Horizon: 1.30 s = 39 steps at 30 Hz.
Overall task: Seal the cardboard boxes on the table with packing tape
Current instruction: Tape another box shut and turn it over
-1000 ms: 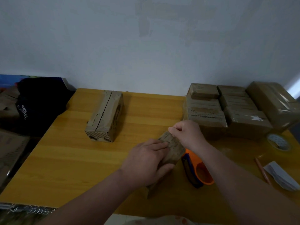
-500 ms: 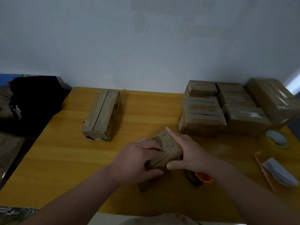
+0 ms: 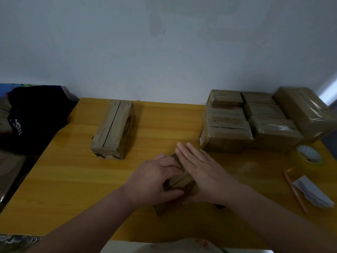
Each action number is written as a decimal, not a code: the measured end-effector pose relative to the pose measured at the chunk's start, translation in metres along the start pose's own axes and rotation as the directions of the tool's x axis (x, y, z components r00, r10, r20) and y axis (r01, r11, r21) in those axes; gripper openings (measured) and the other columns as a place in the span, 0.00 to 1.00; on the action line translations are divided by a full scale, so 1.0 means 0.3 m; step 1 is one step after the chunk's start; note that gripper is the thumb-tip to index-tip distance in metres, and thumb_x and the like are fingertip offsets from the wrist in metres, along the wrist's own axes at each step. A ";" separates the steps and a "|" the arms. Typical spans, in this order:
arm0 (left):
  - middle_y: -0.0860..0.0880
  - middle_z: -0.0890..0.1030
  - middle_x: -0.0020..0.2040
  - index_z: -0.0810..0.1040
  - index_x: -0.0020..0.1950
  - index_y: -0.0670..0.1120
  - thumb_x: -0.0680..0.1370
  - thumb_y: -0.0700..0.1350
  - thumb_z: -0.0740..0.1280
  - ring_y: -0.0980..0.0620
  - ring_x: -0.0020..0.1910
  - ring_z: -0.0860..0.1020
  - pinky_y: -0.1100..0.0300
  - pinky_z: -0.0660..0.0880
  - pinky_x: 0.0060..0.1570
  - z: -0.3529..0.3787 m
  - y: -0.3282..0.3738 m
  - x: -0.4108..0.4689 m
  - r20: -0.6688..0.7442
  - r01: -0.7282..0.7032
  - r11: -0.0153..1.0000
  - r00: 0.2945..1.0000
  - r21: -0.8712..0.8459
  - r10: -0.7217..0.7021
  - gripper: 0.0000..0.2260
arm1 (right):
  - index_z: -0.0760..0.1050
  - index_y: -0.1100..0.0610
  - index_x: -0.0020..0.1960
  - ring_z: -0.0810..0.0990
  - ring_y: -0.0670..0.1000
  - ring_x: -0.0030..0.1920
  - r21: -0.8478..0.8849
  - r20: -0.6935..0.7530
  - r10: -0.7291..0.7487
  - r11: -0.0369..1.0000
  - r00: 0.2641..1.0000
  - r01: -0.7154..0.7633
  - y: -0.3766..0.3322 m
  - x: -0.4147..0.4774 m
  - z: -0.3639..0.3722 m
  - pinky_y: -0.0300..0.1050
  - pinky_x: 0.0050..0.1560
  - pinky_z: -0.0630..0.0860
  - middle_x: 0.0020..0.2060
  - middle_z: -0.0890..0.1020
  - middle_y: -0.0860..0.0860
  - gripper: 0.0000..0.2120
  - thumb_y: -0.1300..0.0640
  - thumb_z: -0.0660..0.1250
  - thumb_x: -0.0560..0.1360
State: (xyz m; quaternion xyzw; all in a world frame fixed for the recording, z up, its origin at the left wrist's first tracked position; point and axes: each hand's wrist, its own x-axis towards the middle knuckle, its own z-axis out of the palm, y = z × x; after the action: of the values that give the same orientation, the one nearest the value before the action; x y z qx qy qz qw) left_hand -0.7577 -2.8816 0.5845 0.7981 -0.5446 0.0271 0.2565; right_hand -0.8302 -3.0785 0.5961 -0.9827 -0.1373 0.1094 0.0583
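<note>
both forearms come in over the near edge of the table (image 3: 73, 179) and meet a little right of its middle, above a small cardboard box (image 3: 179, 180) that lies slantwise on the wood, closer to the near edge than to the back. the left hand (image 3: 155, 179) sits knuckles-up against the box's left side, wrist bent inward. the right hand (image 3: 202, 172) lies palm-down along the box's top, pointing toward the back edge. little writing can be read: white lettering on a black cloth item (image 3: 27, 121) off the left edge looks like "camel" but is too blurred to be sure, and a red-and-white sticker (image 3: 202, 137) on the nearest of the taped boxes (image 3: 251, 123) is too small to make out. the left fingers (image 3: 169, 161) are curled round the box's left edge and grip it. the right fingers (image 3: 189, 152) are straight and close together, flat on the top face, their tips reaching past its far end; the thumb drops down the right side, and whether it presses there cannot be told. a long box (image 3: 113, 130) stands apart toward the back left, a seam running down its top. the taped boxes are stacked in the back right corner, glossy with film. a roll of tape (image 3: 310, 155) lies by the right edge just in front of them, and nearer along that edge lie a pencil (image 3: 295, 192) and a folded paper (image 3: 313, 194), side by side.
</note>
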 end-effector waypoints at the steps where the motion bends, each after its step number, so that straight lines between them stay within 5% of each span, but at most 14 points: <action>1: 0.54 0.78 0.53 0.81 0.56 0.48 0.69 0.59 0.72 0.55 0.50 0.73 0.55 0.78 0.41 0.000 -0.001 0.000 -0.001 -0.002 1.000 1.000 0.000 0.002 0.21 | 0.23 0.49 0.73 0.24 0.45 0.72 -0.003 0.011 -0.009 1.000 1.000 0.009 0.005 0.000 -0.007 0.48 0.75 0.33 0.72 0.24 0.42 0.60 0.28 0.65 0.66; 8: 0.54 0.78 0.51 0.81 0.55 0.49 0.69 0.62 0.68 0.53 0.51 0.75 0.54 0.79 0.41 -0.002 0.008 -0.001 0.011 0.017 1.000 1.000 0.018 -0.017 0.22 | 0.24 0.53 0.74 0.23 0.48 0.72 -0.013 -0.007 0.081 0.997 0.997 -0.081 0.030 0.019 -0.005 0.53 0.76 0.34 0.72 0.25 0.45 0.63 0.26 0.66 0.65; 15: 0.55 0.77 0.50 0.81 0.54 0.51 0.68 0.62 0.67 0.56 0.50 0.72 0.60 0.77 0.39 -0.005 0.010 0.009 0.047 0.040 0.998 0.998 0.041 -0.042 0.21 | 0.25 0.53 0.74 0.22 0.49 0.71 -0.074 -0.002 0.004 0.997 1.000 -0.004 0.016 -0.029 -0.001 0.49 0.72 0.29 0.72 0.24 0.46 0.57 0.32 0.65 0.70; 21: 0.57 0.75 0.49 0.80 0.53 0.52 0.67 0.61 0.67 0.55 0.48 0.72 0.61 0.75 0.36 -0.015 0.002 0.021 0.019 0.071 0.997 0.997 0.028 -0.072 0.20 | 0.38 0.51 0.78 0.28 0.43 0.74 -0.016 -0.106 -0.047 0.999 0.993 0.045 0.034 -0.056 0.012 0.42 0.70 0.28 0.76 0.38 0.43 0.49 0.37 0.67 0.73; 25: 0.55 0.75 0.50 0.81 0.54 0.50 0.66 0.63 0.65 0.54 0.51 0.72 0.62 0.74 0.42 -0.032 -0.025 0.034 0.006 0.161 0.987 0.987 -0.014 -0.161 0.23 | 0.65 0.54 0.74 0.55 0.50 0.76 -0.041 -0.301 -0.062 0.998 0.952 0.052 0.040 -0.075 0.021 0.50 0.74 0.53 0.73 0.66 0.48 0.40 0.42 0.75 0.67; 29: 0.56 0.71 0.52 0.80 0.55 0.49 0.65 0.61 0.69 0.55 0.53 0.70 0.57 0.74 0.49 -0.050 -0.038 0.048 0.040 0.230 0.973 0.973 -0.029 -0.229 0.24 | 0.78 0.55 0.64 0.76 0.52 0.65 0.019 -0.489 -0.045 0.998 0.871 0.062 0.041 -0.088 0.023 0.54 0.58 0.79 0.57 0.83 0.50 0.28 0.48 0.77 0.66; 33: 0.51 0.61 0.58 0.69 0.67 0.48 0.66 0.56 0.77 0.54 0.58 0.61 0.54 0.70 0.61 -0.072 -0.042 0.067 0.085 0.398 0.917 0.914 0.009 -0.398 0.34 | 0.80 0.54 0.60 0.79 0.50 0.51 0.080 -0.546 0.025 0.997 0.837 0.022 0.044 -0.088 0.032 0.44 0.42 0.80 0.44 0.83 0.47 0.23 0.50 0.78 0.67; 36: 0.50 0.57 0.68 0.45 0.78 0.51 0.67 0.58 0.75 0.48 0.68 0.59 0.52 0.65 0.67 -0.098 -0.042 0.098 0.267 0.538 0.842 0.807 0.030 -0.526 0.51 | 0.72 0.48 0.69 0.75 0.46 0.56 0.271 -0.462 0.232 0.956 0.856 -0.113 0.053 -0.072 0.028 0.39 0.50 0.75 0.54 0.78 0.44 0.28 0.48 0.74 0.71; 39: 0.48 0.60 0.71 0.39 0.79 0.50 0.69 0.53 0.75 0.46 0.70 0.62 0.53 0.66 0.63 -0.109 -0.057 0.116 0.356 0.566 0.824 0.775 -0.024 -0.522 0.52 | 0.59 0.42 0.75 0.69 0.44 0.66 0.431 -0.264 0.363 0.873 0.894 -0.227 0.066 -0.051 0.020 0.44 0.62 0.73 0.66 0.70 0.41 0.37 0.47 0.73 0.72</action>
State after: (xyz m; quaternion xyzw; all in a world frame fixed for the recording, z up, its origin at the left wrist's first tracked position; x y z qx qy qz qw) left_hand -0.7210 -2.8922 0.6177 0.8956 -0.3262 -0.2190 0.2086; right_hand -0.8409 -3.1013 0.5905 -0.9645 0.0531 -0.0274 0.2571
